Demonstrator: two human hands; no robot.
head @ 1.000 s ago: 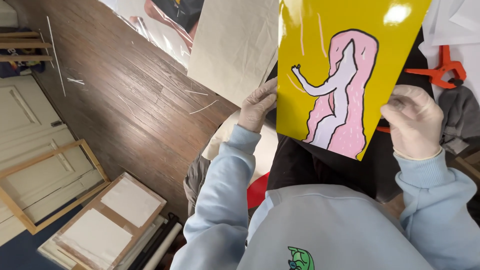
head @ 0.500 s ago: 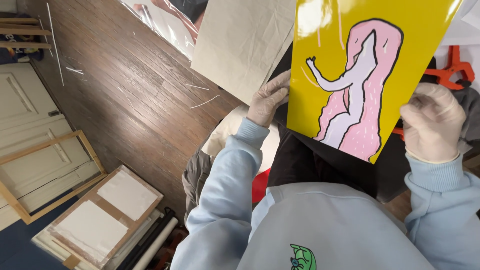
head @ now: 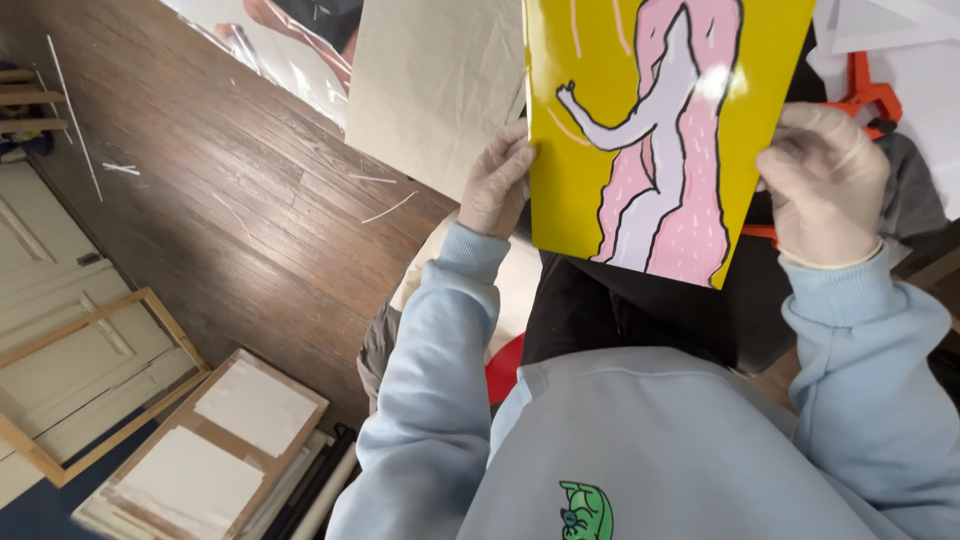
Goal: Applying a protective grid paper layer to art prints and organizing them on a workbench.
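Note:
I hold a glossy yellow painting (head: 740, 110) with a pink and grey figure outlined in black, up in front of me. My left hand (head: 497, 182), in a pale glove, grips its left edge. My right hand (head: 825, 180), also gloved, grips its right edge. Both light blue sleeves reach up from my sweatshirt (head: 650, 450). The top of the painting runs out of the frame.
A beige canvas sheet (head: 440, 80) lies on the dark wooden floor (head: 230, 200) behind the painting. Wooden stretcher frames (head: 90, 390) and backs of canvases (head: 210, 450) lie at the lower left. An orange tool (head: 870, 95) and white sheets sit at the upper right.
The painting has risen and shifted right in view, its top now cut off. Both hands moved up with it, still gripping its edges.

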